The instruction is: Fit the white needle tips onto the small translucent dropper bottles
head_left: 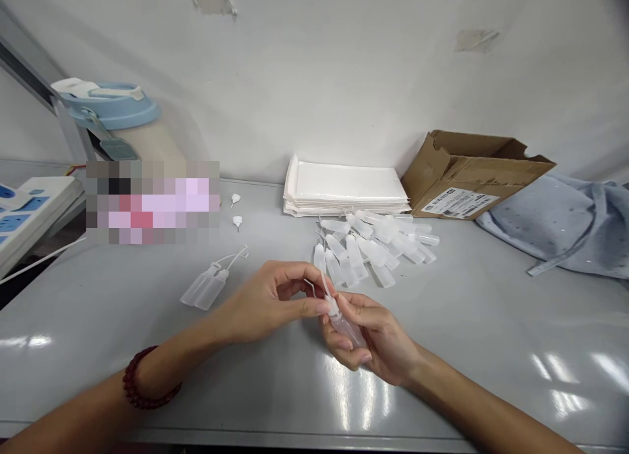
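Observation:
My right hand [376, 333] is wrapped round a small translucent squeeze bottle [350, 329], which is tilted with its neck up and to the left. My left hand [275, 303] pinches the white cap [333, 305] at the bottle's neck between thumb and fingers. A thin strap or tube rises by those fingertips; its end is partly hidden. Two similar bottles [204, 289] lie side by side left of my left hand. Beyond my hands is a pile of several more bottles [366, 247]. Two small white needle tips [237, 221] lie farther back on the grey table [265, 382].
White padded envelopes [346, 182] are stacked against the wall. Beside them an opened cardboard box [472, 175] stands tilted, with a blue-grey cloth [565, 228] at its right. A blue-lidded jug [118, 113] and a power strip [32, 215] are at the left, near a pixelated patch.

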`<state>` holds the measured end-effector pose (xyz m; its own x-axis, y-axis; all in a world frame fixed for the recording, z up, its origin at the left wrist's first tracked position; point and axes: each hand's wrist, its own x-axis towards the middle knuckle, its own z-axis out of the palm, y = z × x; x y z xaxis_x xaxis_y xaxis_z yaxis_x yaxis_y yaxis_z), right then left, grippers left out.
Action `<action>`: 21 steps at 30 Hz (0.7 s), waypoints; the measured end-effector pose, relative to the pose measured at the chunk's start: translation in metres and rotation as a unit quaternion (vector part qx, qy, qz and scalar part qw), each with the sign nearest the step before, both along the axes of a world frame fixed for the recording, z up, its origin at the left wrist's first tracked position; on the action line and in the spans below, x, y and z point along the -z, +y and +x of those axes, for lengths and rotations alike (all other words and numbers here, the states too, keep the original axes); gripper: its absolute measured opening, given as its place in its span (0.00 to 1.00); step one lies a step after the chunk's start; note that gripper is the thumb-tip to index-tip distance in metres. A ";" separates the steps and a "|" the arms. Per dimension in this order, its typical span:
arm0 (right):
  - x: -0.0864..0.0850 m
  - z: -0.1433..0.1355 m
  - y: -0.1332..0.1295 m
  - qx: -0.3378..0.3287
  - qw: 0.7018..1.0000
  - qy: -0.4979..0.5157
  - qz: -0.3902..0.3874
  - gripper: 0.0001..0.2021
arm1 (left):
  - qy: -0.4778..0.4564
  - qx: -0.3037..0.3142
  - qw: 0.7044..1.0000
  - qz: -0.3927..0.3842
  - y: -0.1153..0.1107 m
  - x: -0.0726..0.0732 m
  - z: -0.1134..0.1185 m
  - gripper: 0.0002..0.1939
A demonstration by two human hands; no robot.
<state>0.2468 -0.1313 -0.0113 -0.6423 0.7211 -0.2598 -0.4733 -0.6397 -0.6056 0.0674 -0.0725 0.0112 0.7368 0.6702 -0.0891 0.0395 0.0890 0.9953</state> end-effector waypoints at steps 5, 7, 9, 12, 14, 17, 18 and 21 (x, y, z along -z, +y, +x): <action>-0.001 0.001 0.000 -0.008 1.000 -0.004 0.008 0.15 | 0.005 0.016 1.000 0.012 0.002 -0.002 -0.002 0.05; -0.001 0.001 0.000 -0.009 1.000 -0.010 0.011 0.15 | 0.023 0.018 0.999 0.033 0.002 -0.003 -0.002 0.04; -0.001 0.001 0.000 -0.010 1.000 -0.014 0.015 0.15 | 0.049 0.010 0.997 0.066 0.001 -0.005 -0.001 0.05; 0.000 0.000 -0.001 -0.019 1.000 -0.007 0.014 0.15 | 0.081 0.012 0.990 0.113 0.001 -0.007 -0.001 0.05; 0.001 0.000 -0.002 -0.025 1.000 0.000 0.008 0.16 | 0.083 0.029 0.989 0.121 0.001 -0.007 -0.002 0.05; 0.003 0.000 -0.004 -0.027 1.000 0.001 0.005 0.18 | 0.081 0.044 0.988 0.126 0.002 -0.007 -0.006 0.05; 0.003 0.000 -0.004 -0.028 1.000 0.000 0.005 0.18 | 0.081 0.047 0.987 0.130 0.003 -0.007 -0.007 0.05; 0.005 0.000 -0.004 -0.033 0.999 0.001 0.006 0.19 | 0.075 0.055 0.984 0.150 0.005 -0.007 -0.008 0.03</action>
